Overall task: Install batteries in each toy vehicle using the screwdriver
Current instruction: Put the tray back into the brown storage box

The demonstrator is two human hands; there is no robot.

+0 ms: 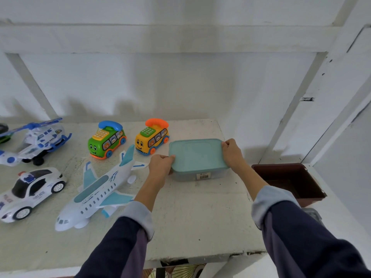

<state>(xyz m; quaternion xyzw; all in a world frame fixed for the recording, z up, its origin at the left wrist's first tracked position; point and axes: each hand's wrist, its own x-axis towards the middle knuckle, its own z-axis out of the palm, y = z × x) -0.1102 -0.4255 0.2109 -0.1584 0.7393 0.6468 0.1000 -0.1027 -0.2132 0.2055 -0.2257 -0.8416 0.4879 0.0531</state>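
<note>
A plastic box with a teal lid (pixel 197 155) stands on the white table (pixel 190 217). My left hand (pixel 160 165) grips its near left corner and my right hand (pixel 231 153) grips its far right edge. To the left stand toy vehicles: a white and blue airplane (pixel 100 189), a green phone bus (pixel 107 140), a yellow phone bus (pixel 152 137), a white police car (pixel 30 192) and a blue and white helicopter (pixel 36 141). I see no screwdriver or batteries; the box's contents are hidden by the lid.
A dark red-brown open bin (pixel 291 181) sits to the right of the table, with a grey object (pixel 313 215) below it. A white wall and shelf frame rise behind. The table's front edge is chipped near the bottom of the view.
</note>
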